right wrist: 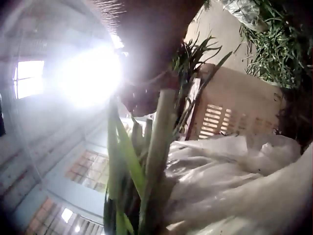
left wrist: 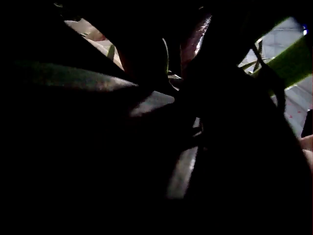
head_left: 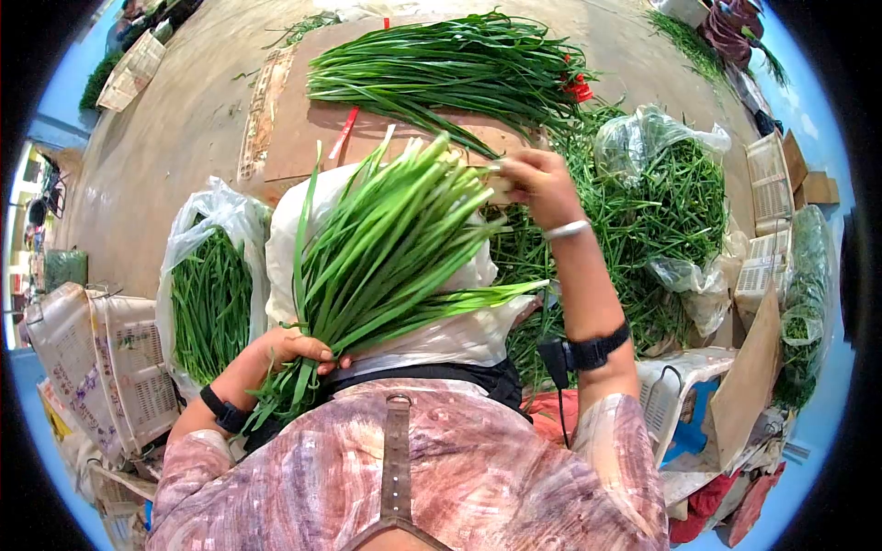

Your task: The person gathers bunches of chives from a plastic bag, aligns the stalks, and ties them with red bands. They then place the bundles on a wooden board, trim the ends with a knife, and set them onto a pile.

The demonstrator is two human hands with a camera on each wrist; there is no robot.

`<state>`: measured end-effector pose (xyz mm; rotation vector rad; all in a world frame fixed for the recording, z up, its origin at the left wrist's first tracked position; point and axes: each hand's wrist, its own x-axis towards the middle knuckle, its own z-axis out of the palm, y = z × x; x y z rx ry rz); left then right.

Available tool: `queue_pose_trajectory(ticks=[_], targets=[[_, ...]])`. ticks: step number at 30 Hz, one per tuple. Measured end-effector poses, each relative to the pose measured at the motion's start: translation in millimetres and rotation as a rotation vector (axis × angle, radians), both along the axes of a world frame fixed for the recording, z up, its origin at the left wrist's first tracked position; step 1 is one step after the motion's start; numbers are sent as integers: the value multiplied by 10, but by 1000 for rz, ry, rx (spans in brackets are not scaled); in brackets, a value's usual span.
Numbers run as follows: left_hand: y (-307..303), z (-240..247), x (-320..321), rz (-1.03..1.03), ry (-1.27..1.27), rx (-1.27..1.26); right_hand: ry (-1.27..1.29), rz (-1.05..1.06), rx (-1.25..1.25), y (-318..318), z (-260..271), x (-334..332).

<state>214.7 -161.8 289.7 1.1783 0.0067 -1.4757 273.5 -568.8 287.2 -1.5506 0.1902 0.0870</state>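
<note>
My left hand (head_left: 299,349) grips a thick bunch of garlic chives (head_left: 395,230) near its leafy end, against the lap. The pale stem ends fan up and to the right. At those ends is my right hand (head_left: 540,184), slightly blurred, its thumb and fingers pinching at a chive stem's tip. In the right wrist view the pale stems (right wrist: 159,142) rise close under the dark right hand (right wrist: 146,93). Leaves fill the left wrist view, mostly in deep shadow. White plastic sheeting (head_left: 299,216) covers the lap beneath the bunch.
Ahead, a large pile of chives (head_left: 441,69) lies on a brown board (head_left: 285,138), beside red ties (head_left: 579,89). Loose trimmings (head_left: 606,211) heap at the right, near a filled plastic bag (head_left: 634,147). Another bag of chives (head_left: 211,294) and pale crates (head_left: 119,358) stand left.
</note>
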Motion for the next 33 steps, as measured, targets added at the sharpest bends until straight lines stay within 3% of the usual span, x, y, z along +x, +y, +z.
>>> queue_pose_trajectory(ticks=[2, 4, 6, 8, 9, 10, 11, 12, 14, 16, 18, 20, 22, 23, 24, 26, 27, 30, 33], targets=[[-5, 45, 11, -20, -31, 10, -59, -302, 282, -276, 71, -263], [-23, 101, 17, -28, -128, 27, -231, -216, 706, -966, -189, -524], [-33, 105, 14, -17, -130, 22, -63, -540, 352, -1579, -321, -885], [-69, 127, 2, 24, -137, 39, 428, -418, -1228, -1936, -500, -1087], [-83, 140, 5, 28, -141, 37, 587, -376, -1444, -1558, -172, -1090], [-103, 154, 14, -18, -192, 43, 288, -407, -1393, -1557, -306, -1080], [-125, 161, 20, -65, -242, 51, 72, -443, -967, -1346, -318, -942], [-136, 161, 20, -72, -243, 53, 62, -319, -565, -1070, -198, -757], [-145, 169, 19, -99, -361, 105, 55, -141, -283, -241, 362, -499], [-199, 248, 9, -94, -358, 151, -125, 170, -396, 59, 209, -287], [-226, 228, -25, -68, -1031, 140, -164, 129, -310, 214, 158, -237], [-210, 375, -42, -7, -1025, 210, -58, 131, -128, 132, 279, -337], [-170, 459, -8, -3, -994, 348, -164, 107, -21, 114, 499, -590], [-238, 514, 0, 32, -1172, 307, -227, 120, 12, 107, 558, -725], [-230, 496, 11, 30, -1175, 302, -195, 144, 77, 120, 571, -831], [-175, 397, 48, 32, -1019, 338, -38, 204, 3, 70, 265, -892], [-176, 344, 54, -5, -1114, 377, 1, 188, 7, 98, 159, -911], [-201, 331, 67, -44, -1131, 382, 182, 23, 229, 46, 48, -963], [-219, 307, 96, -58, -1158, 352, 139, 110, 172, 79, 156, -806]])
